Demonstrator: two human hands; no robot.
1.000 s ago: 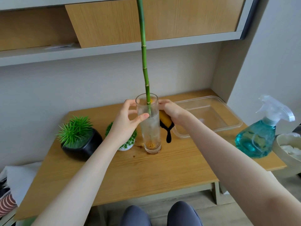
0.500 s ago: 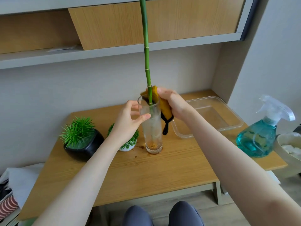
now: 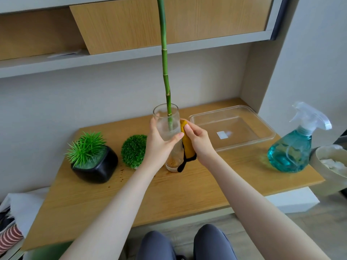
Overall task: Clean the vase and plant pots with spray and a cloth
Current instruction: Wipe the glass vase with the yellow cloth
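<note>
A tall clear glass vase (image 3: pixel 170 120) stands on the wooden table (image 3: pixel 169 192) with a long green bamboo stalk (image 3: pixel 165 72) rising out of it. My left hand (image 3: pixel 159 145) grips the vase around its middle. My right hand (image 3: pixel 199 141) holds a yellow cloth (image 3: pixel 186 145) with black trim and presses it against the vase's right side. A black pot (image 3: pixel 97 167) with a spiky green plant sits at the left. Beside it stands a small white pot (image 3: pixel 136 167) under a round green bush (image 3: pixel 133 151). The teal spray bottle (image 3: pixel 293 147) is at the table's right end.
An empty clear plastic tray (image 3: pixel 232 126) lies behind my right hand. A white bowl (image 3: pixel 330 166) with white scraps sits past the table's right edge. A shelf and wooden cabinet hang above. Brown specks dot the table near the vase. My knees are below the front edge.
My right hand has slid the cloth from the vase's rim down its right side. My left hand keeps its grip on the vase.
</note>
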